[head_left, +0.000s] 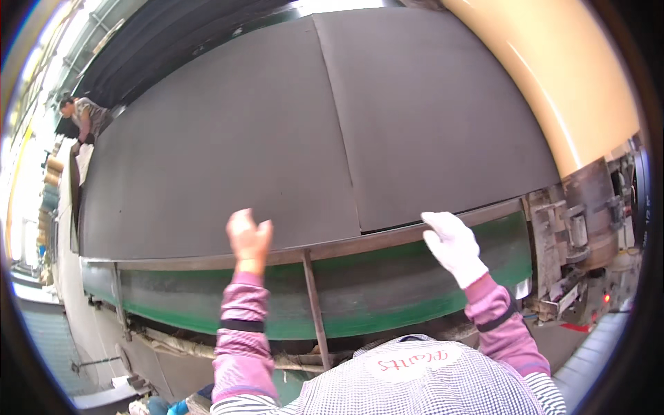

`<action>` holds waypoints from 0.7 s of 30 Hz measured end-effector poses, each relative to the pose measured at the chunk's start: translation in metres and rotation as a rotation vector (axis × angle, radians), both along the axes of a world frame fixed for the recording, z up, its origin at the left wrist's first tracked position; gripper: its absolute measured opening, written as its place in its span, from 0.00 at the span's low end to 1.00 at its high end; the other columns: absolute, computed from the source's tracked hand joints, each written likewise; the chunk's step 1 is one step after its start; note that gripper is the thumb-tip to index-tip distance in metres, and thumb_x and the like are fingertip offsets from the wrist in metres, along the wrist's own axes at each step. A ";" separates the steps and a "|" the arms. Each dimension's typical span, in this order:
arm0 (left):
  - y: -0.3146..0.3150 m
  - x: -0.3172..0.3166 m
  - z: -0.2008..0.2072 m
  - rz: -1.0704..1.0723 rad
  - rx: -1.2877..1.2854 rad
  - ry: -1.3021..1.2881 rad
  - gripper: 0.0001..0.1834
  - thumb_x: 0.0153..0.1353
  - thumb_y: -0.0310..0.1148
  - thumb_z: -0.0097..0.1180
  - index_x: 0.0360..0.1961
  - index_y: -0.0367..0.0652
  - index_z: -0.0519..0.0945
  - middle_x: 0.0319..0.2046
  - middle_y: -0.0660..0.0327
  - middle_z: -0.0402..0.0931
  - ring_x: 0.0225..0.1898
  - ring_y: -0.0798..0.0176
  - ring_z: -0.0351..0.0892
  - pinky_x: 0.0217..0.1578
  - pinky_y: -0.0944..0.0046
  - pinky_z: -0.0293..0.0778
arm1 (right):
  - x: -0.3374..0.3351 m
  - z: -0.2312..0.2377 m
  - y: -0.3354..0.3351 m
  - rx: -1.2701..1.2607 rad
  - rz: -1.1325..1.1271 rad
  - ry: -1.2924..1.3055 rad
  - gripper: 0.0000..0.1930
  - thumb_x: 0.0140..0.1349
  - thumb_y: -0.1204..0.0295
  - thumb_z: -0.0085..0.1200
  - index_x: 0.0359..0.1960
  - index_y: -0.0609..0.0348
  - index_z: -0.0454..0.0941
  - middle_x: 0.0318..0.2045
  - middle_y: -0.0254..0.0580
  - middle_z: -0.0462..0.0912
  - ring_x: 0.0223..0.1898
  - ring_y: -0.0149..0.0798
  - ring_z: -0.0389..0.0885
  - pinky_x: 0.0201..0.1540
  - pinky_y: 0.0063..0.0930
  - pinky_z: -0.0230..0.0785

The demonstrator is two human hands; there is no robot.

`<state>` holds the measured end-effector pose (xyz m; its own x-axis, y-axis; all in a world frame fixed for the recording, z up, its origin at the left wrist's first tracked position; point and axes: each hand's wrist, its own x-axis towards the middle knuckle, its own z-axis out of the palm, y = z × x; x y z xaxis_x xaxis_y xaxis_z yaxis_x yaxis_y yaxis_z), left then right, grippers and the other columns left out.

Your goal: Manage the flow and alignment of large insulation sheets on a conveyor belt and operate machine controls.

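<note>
Two large dark grey sheets lie side by side on a long flat bed in front of me. The left sheet (214,145) and the right sheet (436,111) meet at a narrow seam that runs away from me. My left hand (250,238), bare, hovers over the left sheet's near edge, its thumb apart from the fingers and nothing in it. At the right sheet's near edge is my right hand (453,245) in a white glove. Its thumb and fingers are apart and nothing shows between them. Whether its fingertips touch the edge I cannot tell.
A big tan roller (553,76) curves along the right side, with machine parts (581,235) below it. Under the bed's near rail (283,256) hangs a green-edged belt (387,304), crossed by an upright bar (315,304). A co-worker (86,119) bends at the far left end.
</note>
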<state>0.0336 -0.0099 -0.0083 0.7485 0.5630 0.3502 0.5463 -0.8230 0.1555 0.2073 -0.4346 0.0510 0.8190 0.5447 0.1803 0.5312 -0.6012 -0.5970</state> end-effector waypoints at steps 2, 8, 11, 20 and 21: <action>0.055 -0.037 -0.007 0.246 0.044 0.315 0.39 0.48 0.45 0.69 0.57 0.31 0.74 0.55 0.44 0.74 0.62 0.44 0.70 0.65 0.48 0.66 | 0.017 -0.007 0.027 -0.071 0.060 0.019 0.21 0.61 0.64 0.56 0.56 0.50 0.80 0.50 0.44 0.83 0.52 0.48 0.81 0.57 0.42 0.74; 0.052 -0.031 -0.018 0.252 -0.324 0.264 0.43 0.48 0.54 0.74 0.56 0.32 0.77 0.57 0.48 0.73 0.62 0.47 0.70 0.63 0.51 0.69 | 0.048 -0.016 0.058 -0.405 0.004 0.187 0.22 0.60 0.63 0.57 0.56 0.50 0.77 0.46 0.48 0.80 0.51 0.53 0.80 0.54 0.47 0.75; 0.023 -0.016 -0.014 0.132 -0.449 0.223 0.37 0.53 0.52 0.71 0.54 0.32 0.79 0.54 0.48 0.77 0.60 0.48 0.74 0.61 0.52 0.70 | 0.070 -0.021 0.039 -0.514 -0.097 0.191 0.21 0.59 0.65 0.57 0.56 0.49 0.77 0.47 0.48 0.78 0.51 0.53 0.80 0.54 0.47 0.75; 0.098 -0.095 -0.027 0.266 -0.251 0.157 0.16 0.67 0.38 0.58 0.44 0.33 0.80 0.43 0.47 0.79 0.48 0.44 0.78 0.52 0.49 0.73 | 0.138 -0.030 -0.075 -0.545 -0.284 0.151 0.22 0.62 0.71 0.49 0.59 0.45 0.76 0.51 0.43 0.78 0.56 0.49 0.78 0.57 0.46 0.74; 0.098 -0.099 -0.030 0.198 -0.307 0.157 0.11 0.65 0.34 0.59 0.40 0.34 0.80 0.40 0.50 0.79 0.45 0.46 0.78 0.50 0.51 0.73 | 0.146 -0.032 -0.087 -0.546 -0.295 0.132 0.21 0.64 0.73 0.46 0.58 0.45 0.76 0.51 0.44 0.78 0.56 0.49 0.78 0.57 0.46 0.73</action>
<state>-0.0652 0.0883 -0.0388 0.6462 0.7625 0.0330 0.7263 -0.6276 0.2804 0.3532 -0.5221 0.0192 0.9451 0.2776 -0.1727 0.2394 -0.9474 -0.2126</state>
